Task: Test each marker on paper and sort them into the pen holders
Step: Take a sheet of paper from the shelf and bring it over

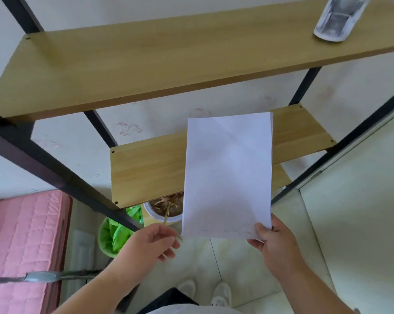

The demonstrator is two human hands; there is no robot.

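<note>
Overhead, right hand fingers pinching smooth white paper corner, left hand fingers loosely curled, empty, wood-grain shelf behind

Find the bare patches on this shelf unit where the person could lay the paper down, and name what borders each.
The upper shelf is bare from its left end to the clear container at its right end. The lower shelf shows bare wood left of the paper, which the right hand holds. Below, the plant pot and green bin crowd the floor.
</note>
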